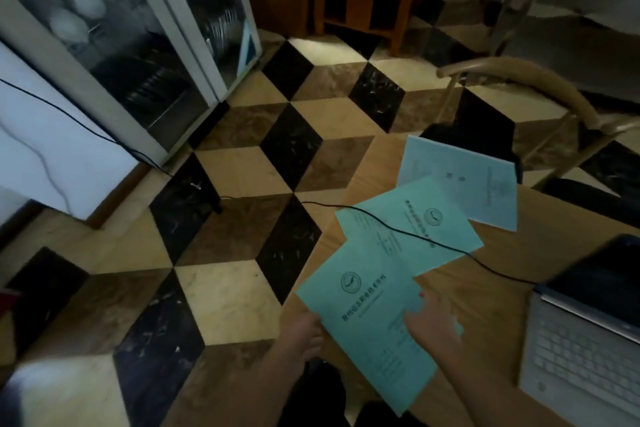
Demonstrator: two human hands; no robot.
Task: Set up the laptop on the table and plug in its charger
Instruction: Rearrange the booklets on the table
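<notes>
Laptop (585, 333) open at the right edge of the wooden counter (485, 291), dark screen tilted back, pale keyboard facing the near side, partly cut off by the frame. Beyond and left of the counter, patterned tile floor (228, 218) in black, brown and cream diamonds. At upper left, glass-fronted cabinet (138, 45) with stacked dishes behind its doors, blurred. At upper centre, low wooden stand (367, 0); at upper right, curved-back chair (519, 87) just beyond the counter's far corner. On the counter's left part, three printed booklets fanned out and overlapping: pale blue booklet (460, 180) farthest, middle teal booklet (408, 229) partly under it, near teal booklet (370, 326) overhanging the counter's left edge. Thin black charger cable (398, 227) running from the floor near the cabinet, across the middle teal booklet and the counter, toward the laptop's rear left corner; meeting point with the laptop not clear. Right hand (429, 319) lying flat on the near teal booklet, grip apart, fingers straight and pressing down on the cover. Left hand (308, 336) at that booklet's left edge, below the counter's rim, fingers tucked beneath the cover so that the grip cannot be told.
</notes>
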